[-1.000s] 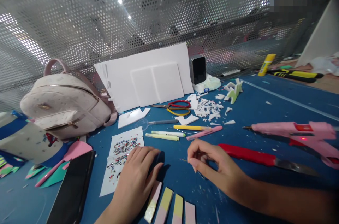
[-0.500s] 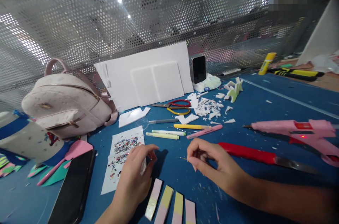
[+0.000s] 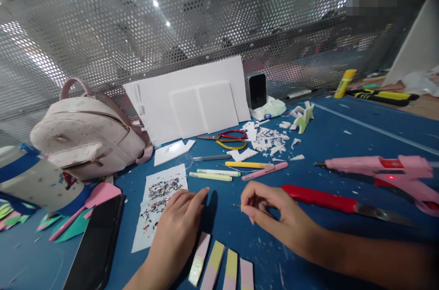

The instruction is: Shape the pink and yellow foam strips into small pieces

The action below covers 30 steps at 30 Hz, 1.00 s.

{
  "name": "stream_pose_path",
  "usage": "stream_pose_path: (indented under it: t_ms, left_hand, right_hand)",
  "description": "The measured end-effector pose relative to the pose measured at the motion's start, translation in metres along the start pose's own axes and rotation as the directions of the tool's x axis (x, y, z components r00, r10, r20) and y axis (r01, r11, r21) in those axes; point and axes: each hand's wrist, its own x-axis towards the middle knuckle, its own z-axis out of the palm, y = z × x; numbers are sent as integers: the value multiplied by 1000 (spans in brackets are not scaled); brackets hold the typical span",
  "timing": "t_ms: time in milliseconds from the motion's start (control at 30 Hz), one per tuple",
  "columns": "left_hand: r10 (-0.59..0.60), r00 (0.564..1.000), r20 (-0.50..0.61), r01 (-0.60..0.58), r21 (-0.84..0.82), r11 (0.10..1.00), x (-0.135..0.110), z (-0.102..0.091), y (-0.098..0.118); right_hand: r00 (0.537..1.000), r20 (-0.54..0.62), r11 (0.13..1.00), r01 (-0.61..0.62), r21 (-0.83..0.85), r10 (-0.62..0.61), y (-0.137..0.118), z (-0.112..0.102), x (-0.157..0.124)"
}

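Observation:
My left hand (image 3: 176,230) rests palm down on the blue table (image 3: 325,143), fingers stretched toward the white sheet strewn with coloured flecks (image 3: 158,202). Its fingertips lie by the sheet's right edge. My right hand (image 3: 270,217) hovers just right of it, thumb and forefinger pinched on a very thin pin-like thing whose tip pokes out to the left. Several pink, yellow and pearly strips (image 3: 221,268) lie side by side below both hands.
A red-handled knife (image 3: 343,205) and a pink glue gun (image 3: 384,171) lie to the right. Pens (image 3: 236,171), scissors (image 3: 226,135) and white foam scraps (image 3: 270,139) lie ahead. Foam boards (image 3: 192,98) lean on the mesh wall. A backpack (image 3: 85,134) and black phone (image 3: 94,249) sit left.
My left hand briefly curled and lifted its fingers by the strips, then flattened again with fingers stretched forward. My right hand stayed pinched in place.

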Motion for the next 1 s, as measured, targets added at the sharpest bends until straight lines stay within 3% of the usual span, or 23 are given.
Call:
stream_pose_path:
  t_ms: [200,467,633,800,900,1000]
  left_hand:
    - [95,994,-53,-97,-36,995,-1,-1,-4]
    - [-143,990,10,143,-147,979,6,7,-11]
    - [-220,974,47,225,-234,946,11,6,-9]
    - [-347,937,41,312,-541,781,14,-1,9]
    - [-390,921,-2,269,-721,638,13,-3,24]
    - [-410,912,-16,233,-802,550,9,-3,37]
  right_hand:
    - [1000,-18,1000,-11,-27,11,-1,1,1]
    - [999,-23,999,25,-34,-26,6,3,1]
    - [999,-30,999,34,-28,-35,7,4,1]
    - [1000,-18,999,18,-31,-19,5,4,0]
    - [1000,-1,999,12,-30,-12,6,5,1]
    - [999,37,999,20,-47,-18,6,5,1]
